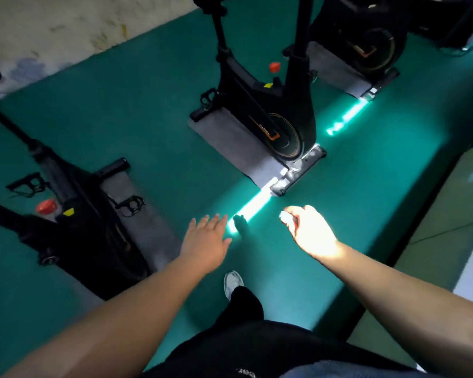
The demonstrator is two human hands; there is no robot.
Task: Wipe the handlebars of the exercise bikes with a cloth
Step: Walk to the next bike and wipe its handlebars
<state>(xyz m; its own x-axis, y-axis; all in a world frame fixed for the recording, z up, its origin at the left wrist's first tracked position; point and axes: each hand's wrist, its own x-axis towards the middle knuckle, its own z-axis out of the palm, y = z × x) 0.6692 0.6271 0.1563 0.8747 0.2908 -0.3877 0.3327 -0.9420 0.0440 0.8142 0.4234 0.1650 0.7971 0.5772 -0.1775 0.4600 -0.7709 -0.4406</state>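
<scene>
Three black exercise bikes stand on a green floor: one at the left [74,203], one in the middle [268,105], one at the back right [366,42]. Their handlebars are out of frame. No cloth shows. My left hand [206,241] hangs flat over the floor with fingers apart and holds nothing. My right hand [309,230] is lit by a strip of sunlight, its fingers loosely curled, and it looks empty. Both hands are in front of the middle bike's base, apart from it.
Grey mats [230,143] lie under the bikes. A bright sunlight stripe [257,207] crosses the floor. The green floor steps down at an edge [410,214] on the right. A pale wall [66,31] runs along the back left. My foot [232,282] is below the hands.
</scene>
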